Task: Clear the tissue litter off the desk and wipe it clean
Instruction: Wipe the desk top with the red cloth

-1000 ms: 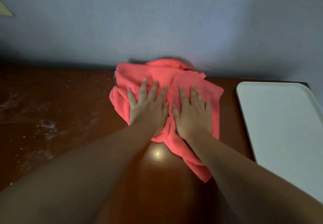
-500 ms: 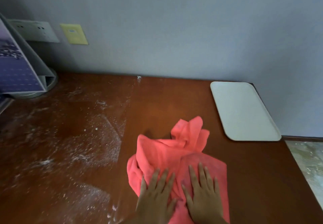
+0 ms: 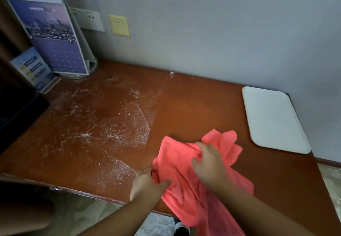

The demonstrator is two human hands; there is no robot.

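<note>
A coral-pink cloth (image 3: pixel 177 158) lies bunched at the front right of the brown wooden desk (image 3: pixel 193 103), its lower end hanging over the front edge. My left hand (image 3: pixel 147 184) grips the cloth's left edge, thumb on top. My right hand (image 3: pixel 208 163) has its fingers curled into the folds in the middle of the cloth. White tissue dust and small crumbs (image 3: pixel 114 130) cover the left half of the desk; the right half looks wiped, with a sharp line between them.
A white tray (image 3: pixel 273 119) lies at the desk's right edge by the wall. A purple standing display (image 3: pixel 55 38) and a blue leaflet (image 3: pixel 35 69) sit at the back left. Wall sockets (image 3: pixel 90 21) are behind. A dark object (image 3: pixel 16 110) borders the left side.
The cloth has been dragged from the back wall to the front edge. My hands, flat on it before, now curl into it and gather it.
</note>
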